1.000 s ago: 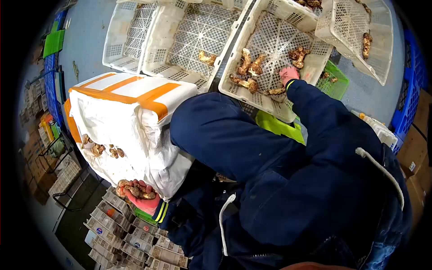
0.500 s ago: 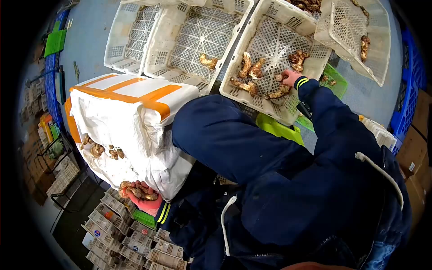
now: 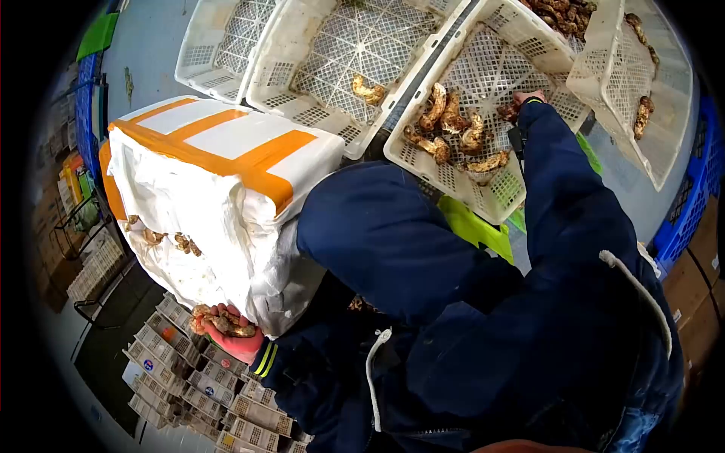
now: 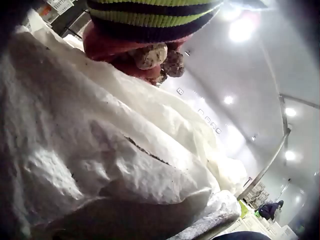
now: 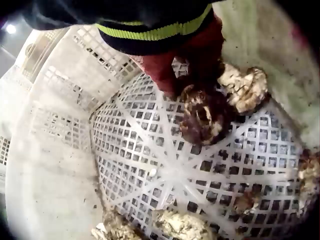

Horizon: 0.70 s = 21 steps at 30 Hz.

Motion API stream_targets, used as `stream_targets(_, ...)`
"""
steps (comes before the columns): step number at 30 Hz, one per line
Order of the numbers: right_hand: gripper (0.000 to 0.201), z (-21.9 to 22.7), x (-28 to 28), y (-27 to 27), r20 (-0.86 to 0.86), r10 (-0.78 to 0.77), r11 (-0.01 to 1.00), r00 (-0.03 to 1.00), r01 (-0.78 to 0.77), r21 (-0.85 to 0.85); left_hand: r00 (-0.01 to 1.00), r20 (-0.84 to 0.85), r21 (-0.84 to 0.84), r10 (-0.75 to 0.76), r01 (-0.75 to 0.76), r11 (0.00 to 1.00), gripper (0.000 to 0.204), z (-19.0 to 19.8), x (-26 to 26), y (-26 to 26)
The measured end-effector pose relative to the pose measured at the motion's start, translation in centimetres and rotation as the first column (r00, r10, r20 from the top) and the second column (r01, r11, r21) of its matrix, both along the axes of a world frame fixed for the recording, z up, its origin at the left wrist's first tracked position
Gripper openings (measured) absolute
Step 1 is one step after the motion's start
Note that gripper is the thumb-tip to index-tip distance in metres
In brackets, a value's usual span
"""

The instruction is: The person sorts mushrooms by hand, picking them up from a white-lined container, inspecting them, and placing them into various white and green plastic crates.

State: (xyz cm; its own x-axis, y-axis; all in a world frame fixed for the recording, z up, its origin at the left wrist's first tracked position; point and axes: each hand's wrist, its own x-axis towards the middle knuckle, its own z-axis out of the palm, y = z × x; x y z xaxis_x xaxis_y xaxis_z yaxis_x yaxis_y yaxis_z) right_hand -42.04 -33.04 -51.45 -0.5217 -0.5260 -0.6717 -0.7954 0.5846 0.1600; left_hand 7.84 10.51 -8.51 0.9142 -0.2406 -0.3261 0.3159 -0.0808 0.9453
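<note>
In a pink-red glove, my left hand [image 3: 236,337] holds several brown mushrooms [image 3: 219,322] in its curled fingers at the lower edge of the white bag [image 3: 204,264]. The left wrist view shows mushroom ends [image 4: 151,56] sticking out of that hand. My right hand [image 3: 529,98] reaches into a white crate [image 3: 495,72]. In the right wrist view its gloved fingers [image 5: 207,55] are on a dark brown mushroom [image 5: 202,117], beside a paler one [image 5: 245,89]. Several mushrooms [image 3: 455,113] lie on the crate floor near that hand.
A white box with orange tape [image 3: 219,143] stands beside my leg. Another crate [image 3: 332,45] holds one mushroom [image 3: 368,89], and a tilted crate [image 3: 604,83] leans at the right. Small mushrooms [image 3: 186,244] lie on the bag. A person [image 4: 270,210] is in the background.
The right hand has moved farther into the crate, toward its far side. Another mushroom lies among those on the crate floor. The left hand keeps its hold, and the head view has shifted.
</note>
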Motion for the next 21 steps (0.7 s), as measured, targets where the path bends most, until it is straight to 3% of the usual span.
stream_targets(1,0.086,1.1,0.6,0.0,0.061,-0.054,0.998,0.997,0.055,-0.016,0.991,0.129,0.074,-0.045,0.036,0.997,0.037,-0.9,0.6,1.1)
stream_targets(2,0.086,0.8,0.4,0.1,0.061,-0.054,0.998,0.997,0.055,-0.011,0.976,0.039,-0.132,-0.214,0.218,0.967,0.039,-0.7,1.6,1.8)
stream_targets(3,0.085,0.3,0.2,0.0,0.098,-0.165,0.985,0.981,0.169,-0.038,0.919,-0.048,-0.324,-0.392,0.357,0.876,0.040,-0.3,2.0,1.6)
stream_targets(4,0.085,-0.2,0.2,0.1,0.138,-0.270,0.958,0.953,0.280,-0.062,0.919,-0.045,-0.322,-0.391,0.357,0.877,0.040,-0.5,1.9,1.5)
stream_targets(5,0.086,-0.7,0.2,1.0,0.102,-0.206,0.959,0.973,0.222,-0.178,0.966,0.094,-0.109,-0.241,0.251,0.962,0.039,-1.0,1.7,1.6)
stream_targets(6,0.086,-0.4,0.8,1.8,0.103,-0.205,0.958,0.973,0.221,-0.180,0.959,0.259,0.084,-0.113,0.094,0.992,0.038,-1.3,1.2,1.4)
stream_targets(7,0.083,-0.1,1.5,2.4,0.063,-0.122,0.979,0.990,0.131,-0.159,0.972,0.038,-0.113,-0.232,0.235,0.965,0.038,-0.1,0.6,0.6)
stream_targets(8,0.081,0.3,2.1,2.8,0.025,-0.038,0.990,0.999,0.041,-0.135,0.971,0.039,-0.117,-0.234,0.237,0.965,0.038,-0.3,0.0,0.2)
stream_targets(10,0.072,-1.1,2.6,3.0,-0.049,-0.006,1.000,0.999,0.007,0.026,0.955,0.287,0.093,-0.077,0.052,0.994,0.037,-1.0,-1.0,-1.1)
stream_targets(11,0.067,-2.0,2.4,3.6,-0.005,-0.037,0.997,0.999,0.036,-0.068,0.995,0.093,0.012,-0.023,0.022,1.000,0.036,-0.2,-0.8,-1.4)
stream_targets(12,0.062,-1.0,2.8,4.5,0.041,-0.064,0.985,0.997,0.069,-0.161,0.995,0.095,0.011,-0.026,0.025,1.000,0.036,0.1,-0.7,-1.4)
stream_targets(14,0.053,0.7,2.4,5.7,0.504,-0.119,0.918,0.855,0.288,-0.273,0.996,0.036,-0.018,-0.078,0.079,0.997,0.034,0.4,-0.8,-1.1)
stream_targets(15,0.044,0.8,3.0,5.8,0.446,-0.056,0.883,0.893,0.253,-0.396,0.995,0.009,-0.039,-0.102,0.103,0.994,0.034,0.4,-0.9,-1.1)
stream_targets(16,0.043,-0.3,2.6,5.9,0.558,0.004,0.860,0.830,0.282,-0.425,0.995,0.009,-0.041,-0.102,0.102,0.994,0.034,0.5,-0.9,-1.1)
stream_targets(18,0.041,0.5,2.3,6.2,0.914,-0.113,0.814,0.390,0.564,-0.140,0.997,0.004,-0.038,-0.082,0.083,0.996,0.032,0.6,-0.9,-1.2)
stream_targets(20,0.041,5.8,3.5,6.9,0.978,-0.200,0.696,0.064,0.712,0.096,0.993,-0.003,-0.056,-0.120,0.120,0.991,0.032,0.7,-0.9,-1.2)
stream_targets(21,0.045,6.4,3.1,6.7,0.974,-0.148,0.770,-0.172,0.598,0.222,0.996,0.000,-0.047,-0.091,0.091,0.995,0.032,0.6,-1.0,-1.3)
